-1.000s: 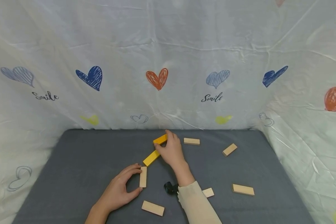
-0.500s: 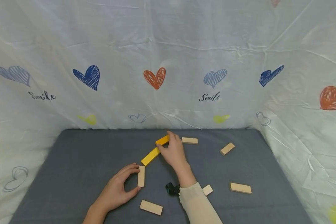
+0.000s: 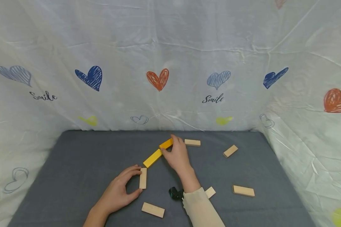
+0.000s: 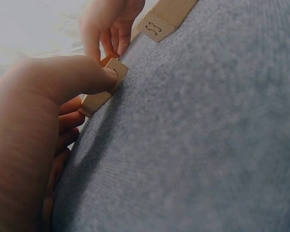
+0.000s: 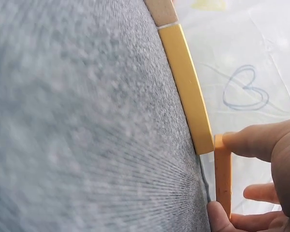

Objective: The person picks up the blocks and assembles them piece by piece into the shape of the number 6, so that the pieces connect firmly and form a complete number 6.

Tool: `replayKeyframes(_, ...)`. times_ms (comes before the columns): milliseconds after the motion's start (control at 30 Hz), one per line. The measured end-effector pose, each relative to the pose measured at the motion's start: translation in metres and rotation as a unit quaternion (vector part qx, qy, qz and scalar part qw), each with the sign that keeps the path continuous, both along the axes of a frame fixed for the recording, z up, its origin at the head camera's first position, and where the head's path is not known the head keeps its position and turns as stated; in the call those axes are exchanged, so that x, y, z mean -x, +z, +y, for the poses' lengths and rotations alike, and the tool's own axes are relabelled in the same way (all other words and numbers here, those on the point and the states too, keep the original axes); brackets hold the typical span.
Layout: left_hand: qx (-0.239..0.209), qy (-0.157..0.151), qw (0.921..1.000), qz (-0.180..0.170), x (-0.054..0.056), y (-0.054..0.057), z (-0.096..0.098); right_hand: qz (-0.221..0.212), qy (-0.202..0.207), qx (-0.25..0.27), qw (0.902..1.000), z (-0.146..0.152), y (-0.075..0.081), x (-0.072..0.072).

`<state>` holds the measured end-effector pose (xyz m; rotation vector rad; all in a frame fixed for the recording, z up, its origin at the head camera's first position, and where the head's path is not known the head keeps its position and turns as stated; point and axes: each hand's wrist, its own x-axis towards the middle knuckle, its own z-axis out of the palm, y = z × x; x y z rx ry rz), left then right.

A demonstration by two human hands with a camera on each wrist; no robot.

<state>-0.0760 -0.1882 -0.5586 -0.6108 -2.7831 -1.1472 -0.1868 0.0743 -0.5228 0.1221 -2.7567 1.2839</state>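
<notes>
My left hand [image 3: 117, 192] holds a plain wooden block [image 3: 143, 178] end to end, thumb at the near end and fingers at the far end. In the left wrist view the thumb covers part of a dark mark on that block's end. A yellow block [image 3: 152, 158] lies slantwise just beyond it, their ends close together. My right hand [image 3: 177, 157] pinches an orange block [image 3: 166, 143] between thumb and fingers at the yellow block's far end. In the right wrist view the orange block [image 5: 223, 176] stands beside the yellow block's end corner [image 5: 203, 145].
Several plain blocks lie about the dark grey table [image 3: 82, 157]: one near the front [image 3: 153, 210], one at the back [image 3: 192, 142], others to the right [image 3: 243, 190]. A small black object [image 3: 175, 193] is beside the right wrist. A white cloth with hearts hangs behind.
My right hand has shifted the orange block slightly right and nearer, along the yellow block's far end. The left hand keeps its hold on the plain block. The head view has turned a little.
</notes>
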Motion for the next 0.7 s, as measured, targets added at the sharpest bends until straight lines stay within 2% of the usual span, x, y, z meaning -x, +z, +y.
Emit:
replayKeyframes(367, -0.003, 0.003, 1.0000, -0.009, -0.0011, -0.0001, 0.0007, -0.004, 0.006, -0.006, 1.0000, 0.0009, -0.0006, -0.0034)
replayKeyframes(700, -0.006, 0.003, 0.9999, -0.011, -0.0008, 0.0013, 0.0011, 0.006, -0.007, -0.022, 0.9997, 0.0007, -0.0038, -0.0037)
